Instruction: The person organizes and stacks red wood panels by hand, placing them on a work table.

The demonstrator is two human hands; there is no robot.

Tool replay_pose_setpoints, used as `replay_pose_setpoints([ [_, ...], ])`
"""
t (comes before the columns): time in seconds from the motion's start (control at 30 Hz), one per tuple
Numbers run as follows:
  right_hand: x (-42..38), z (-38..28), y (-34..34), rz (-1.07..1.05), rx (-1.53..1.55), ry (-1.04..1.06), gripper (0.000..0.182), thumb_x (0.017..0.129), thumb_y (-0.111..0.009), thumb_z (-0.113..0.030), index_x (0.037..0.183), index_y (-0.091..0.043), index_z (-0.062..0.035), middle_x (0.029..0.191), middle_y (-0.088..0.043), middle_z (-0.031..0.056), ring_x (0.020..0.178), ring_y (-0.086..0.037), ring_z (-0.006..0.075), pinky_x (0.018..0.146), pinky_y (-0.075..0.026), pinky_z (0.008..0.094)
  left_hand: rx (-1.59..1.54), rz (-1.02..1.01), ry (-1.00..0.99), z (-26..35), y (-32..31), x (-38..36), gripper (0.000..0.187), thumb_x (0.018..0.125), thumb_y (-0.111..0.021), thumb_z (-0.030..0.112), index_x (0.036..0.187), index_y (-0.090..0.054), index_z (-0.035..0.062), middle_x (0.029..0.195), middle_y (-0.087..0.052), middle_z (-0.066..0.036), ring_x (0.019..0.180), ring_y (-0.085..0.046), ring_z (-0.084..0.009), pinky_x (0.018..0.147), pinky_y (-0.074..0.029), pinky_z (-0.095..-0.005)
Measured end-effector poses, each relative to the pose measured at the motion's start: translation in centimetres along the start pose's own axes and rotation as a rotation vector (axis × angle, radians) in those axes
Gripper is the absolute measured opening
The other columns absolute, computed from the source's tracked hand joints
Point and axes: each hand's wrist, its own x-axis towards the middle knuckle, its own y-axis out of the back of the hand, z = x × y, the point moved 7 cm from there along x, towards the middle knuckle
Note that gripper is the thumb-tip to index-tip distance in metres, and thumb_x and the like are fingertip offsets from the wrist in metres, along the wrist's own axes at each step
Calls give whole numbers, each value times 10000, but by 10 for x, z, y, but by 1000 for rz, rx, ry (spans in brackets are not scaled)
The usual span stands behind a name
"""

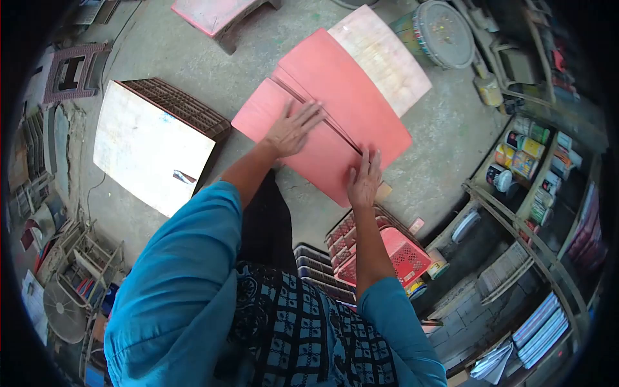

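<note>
Grey concrete floor (445, 132) runs through a cluttered workshop, where a low pink table (216, 14) stands at the far edge. Closer to the middle lies a pale board (380, 61), its near edge hidden by the larger red panel (348, 97). Beside that, on the person's side, is the smaller red panel (274, 126); a narrow dark gap runs between the two along most of their length.

Both hands are over this seam. The left hand (295, 131) lies near its far left end, palm down, fingers straight and slightly spread, reaching across from the smaller panel toward the larger one. The right hand (365, 184) is at the other end, fingers a little apart and thumb held away from them, with the fingertips by the end of the gap; how firmly either hand presses cannot be told.

To the left, a white board (151, 145) rests over a brown slatted crate (177, 103). A lidded bucket (443, 32) stands beyond the pale board, to its right. Red baskets (393, 251) sit below the right forearm, partly covered by it, and paint cans (516, 155) crowd a wooden rack at the right.
</note>
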Motion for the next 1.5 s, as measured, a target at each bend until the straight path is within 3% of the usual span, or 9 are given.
replay_pose_setpoints([
  [0.23,-216,82,18,-237,36,-314,420,876,-513,-287,1202,-530,-23,959,-635,237,927,-612,397,797,-487,460,134,-45,98,9,38,-170,693,747,-545,295,1372,-339,78,1459,-272,-150,1370,-223,-291,1079,-180,-544],
  [0.5,-512,61,-19,-291,58,-415,371,867,-482,-290,1116,-585,-34,937,-633,244,896,-601,431,806,-476,465,-330,-225,808,-10,-119,-524,473,804,-494,352,1108,-590,3,1111,-580,-246,1080,-523,-399,937,-417,-467],
  [0.57,-563,44,-29,-438,-2,-434,387,858,-496,-298,1129,-580,-35,978,-621,240,928,-592,421,827,-470,455,-145,-808,617,-11,-202,-608,519,811,-499,354,1203,-559,19,1294,-485,-218,1216,-450,-355,1021,-357,-433],
  [0.6,-584,39,-34,-505,-24,-446,396,853,-504,-303,1136,-578,-36,998,-615,238,944,-587,416,837,-467,450,-334,-810,814,48,-80,-614,553,786,-543,398,1169,-584,3,1287,-495,-217,1217,-455,-347,1013,-363,-441],
  [0.8,-576,-7,-40,-656,-164,-470,455,826,-547,-329,1175,-565,-38,1119,-581,225,1041,-559,386,899,-448,420,-408,-217,855,-20,-81,-682,467,792,-477,356,1135,-610,69,1218,-555,-182,1083,-538,-352,947,-411,-425],
  [0.9,-505,-94,-50,-537,-161,-281,488,812,-569,-342,1195,-559,-39,1180,-563,218,1089,-545,370,931,-438,405,-1638,296,1203,0,-13,-686,568,850,-455,426,1296,-479,74,1053,-640,-159,740,-614,-227,722,-485,-391],
  [1.03,-459,-387,-72,-821,811,58,654,843,-606,-423,1335,-429,-29,1269,-531,156,1090,-560,248,887,-458,355,-2241,606,419,28,133,-696,656,870,-434,421,1386,-315,33,1002,-621,-170,609,-539,-138,618,-468,-284],
  [1.2,-568,-721,-134,-1540,1282,172,385,852,-649,-318,1082,-529,-33,1072,-592,108,983,-590,191,835,-493,327,-2250,817,108,-2,238,-859,744,859,-412,410,1411,-198,-41,920,-626,-218,611,-566,-172,583,-486,-257],
  [1.5,-622,-921,-175,-1605,1002,656,323,864,-638,-301,923,-598,14,829,-633,81,793,-624,147,650,-519,265,-1897,1062,201,-106,291,-1022,758,866,-378,422,1343,-244,-151,784,-636,-208,457,-514,-148,411,-425,-218],
])
